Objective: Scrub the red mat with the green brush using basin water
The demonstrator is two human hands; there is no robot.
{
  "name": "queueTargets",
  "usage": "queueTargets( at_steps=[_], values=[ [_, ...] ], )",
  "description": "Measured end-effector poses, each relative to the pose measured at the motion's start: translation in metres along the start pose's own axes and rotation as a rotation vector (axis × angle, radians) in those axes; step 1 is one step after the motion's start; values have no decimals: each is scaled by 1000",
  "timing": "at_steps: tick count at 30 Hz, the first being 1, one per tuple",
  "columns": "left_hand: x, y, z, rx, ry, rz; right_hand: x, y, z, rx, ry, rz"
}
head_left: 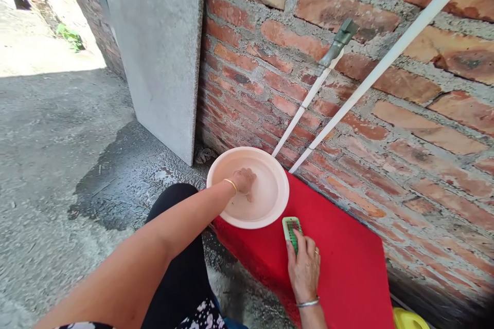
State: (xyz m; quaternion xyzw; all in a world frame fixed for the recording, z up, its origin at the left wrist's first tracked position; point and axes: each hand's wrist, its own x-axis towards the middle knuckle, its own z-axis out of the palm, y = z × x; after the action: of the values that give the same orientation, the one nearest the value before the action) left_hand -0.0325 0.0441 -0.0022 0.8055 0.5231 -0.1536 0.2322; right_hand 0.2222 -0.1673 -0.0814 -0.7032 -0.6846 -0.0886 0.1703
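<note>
My left hand (244,181), with a gold bangle at the wrist, is inside a round pale pink basin (277,218) and dips into the shallow water (268,185). Its fingers look loosely bent and apart, partly blurred by the water, and I see nothing held in them. Lower right, my right hand (304,270) has its thumb and fingers around a small green scrubbing brush (290,225), which rests on the red cloth (343,247). Part of the brush is hidden under the fingers. The basin stands on the far left end of that red surface.
A brick wall (386,175) runs along the right, with two white pipes (370,79) and a grey tap fitting (339,43). A grey slab (158,51) leans behind the basin. Wet concrete (116,180) lies left; a yellow object (409,318) shows lower right.
</note>
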Motion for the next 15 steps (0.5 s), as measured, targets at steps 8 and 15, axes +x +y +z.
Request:
queueTargets(
  at_steps=[8,15],
  values=[
    [0,-1,1,35,5,-2,90,0,11,-117,-149,92],
    [4,-2,2,9,15,14,70,90,-17,-313,-99,403]
  ],
)
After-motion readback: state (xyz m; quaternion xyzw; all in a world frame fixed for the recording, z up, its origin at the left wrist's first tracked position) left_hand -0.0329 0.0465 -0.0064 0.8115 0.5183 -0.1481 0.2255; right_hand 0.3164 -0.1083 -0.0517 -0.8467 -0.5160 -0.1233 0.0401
